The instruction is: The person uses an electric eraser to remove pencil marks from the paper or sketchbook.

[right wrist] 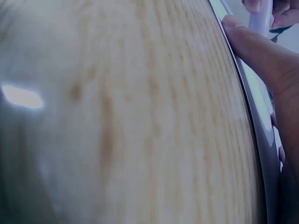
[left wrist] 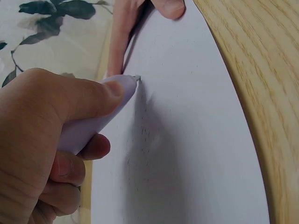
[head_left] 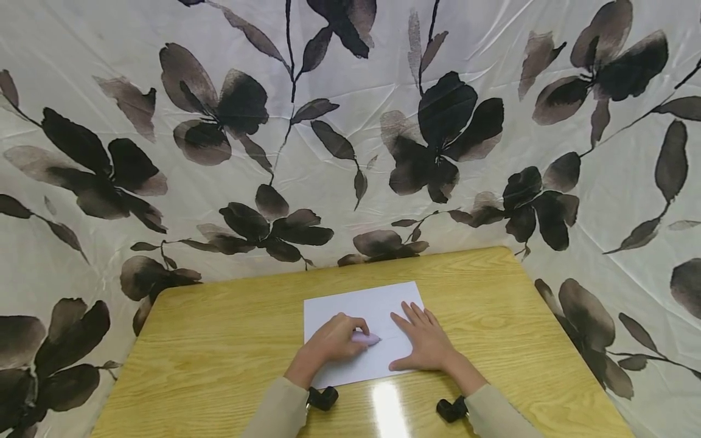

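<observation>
In the head view a white sheet of paper (head_left: 356, 304) lies on the wooden table. My left hand (head_left: 335, 339) grips a lilac, thick pen-shaped tool (head_left: 366, 338) whose small pointed tip faces right. Seen from the left wrist, the thumb presses along the lilac tool (left wrist: 105, 112), and its tip meets or nearly meets the sheet (left wrist: 187, 116). Tiny dark specks dot the paper there. My right hand (head_left: 424, 340) rests flat with spread fingers on the sheet's right part. In the right wrist view its thumb (right wrist: 252, 44) lies along the paper's edge.
The yellow wood-grain table (head_left: 219, 340) extends around the sheet on all sides. Behind it and at both sides hangs a white cloth with dark flowers (head_left: 350, 152). Black devices (head_left: 324, 398) sit at both wrists. A bright light reflection shows on the tabletop.
</observation>
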`<state>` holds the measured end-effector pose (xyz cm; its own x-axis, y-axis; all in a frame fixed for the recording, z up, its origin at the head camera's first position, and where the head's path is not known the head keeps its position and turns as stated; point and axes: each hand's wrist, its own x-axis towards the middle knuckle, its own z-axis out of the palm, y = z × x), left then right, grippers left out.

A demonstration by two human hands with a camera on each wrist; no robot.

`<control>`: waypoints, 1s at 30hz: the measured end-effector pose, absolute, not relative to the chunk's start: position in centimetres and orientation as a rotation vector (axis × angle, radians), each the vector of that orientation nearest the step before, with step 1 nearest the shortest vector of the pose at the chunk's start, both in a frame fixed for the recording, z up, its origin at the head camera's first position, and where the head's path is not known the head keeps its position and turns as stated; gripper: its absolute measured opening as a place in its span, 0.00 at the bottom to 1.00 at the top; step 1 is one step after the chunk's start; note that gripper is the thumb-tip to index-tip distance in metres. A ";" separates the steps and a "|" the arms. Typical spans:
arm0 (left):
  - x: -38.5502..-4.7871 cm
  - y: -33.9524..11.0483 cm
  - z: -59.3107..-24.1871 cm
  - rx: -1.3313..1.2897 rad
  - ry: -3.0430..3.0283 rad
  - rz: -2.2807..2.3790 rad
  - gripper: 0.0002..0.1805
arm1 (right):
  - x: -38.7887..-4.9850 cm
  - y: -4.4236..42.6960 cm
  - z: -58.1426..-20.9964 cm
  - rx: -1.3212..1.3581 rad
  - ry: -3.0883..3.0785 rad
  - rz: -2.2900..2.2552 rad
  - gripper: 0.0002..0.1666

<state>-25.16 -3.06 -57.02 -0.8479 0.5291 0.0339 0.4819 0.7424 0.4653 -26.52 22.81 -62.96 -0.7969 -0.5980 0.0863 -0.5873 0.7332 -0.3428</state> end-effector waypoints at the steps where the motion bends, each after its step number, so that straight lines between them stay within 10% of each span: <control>1: -25.2 -2.9 -57.1 0.827 2.835 0.712 0.07 | -26.5 22.8 -63.0 -0.989 2.898 -0.551 0.69; 30: -25.7 -2.0 -57.1 0.861 2.831 0.658 0.07 | -26.6 22.8 -63.0 -0.992 2.906 -0.547 0.69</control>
<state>-25.68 -2.02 -57.08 -0.8330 0.5529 0.0197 0.5049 0.7453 0.4354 -26.58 22.76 -62.99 -0.7976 -0.5963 0.0907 -0.5885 0.7363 -0.3339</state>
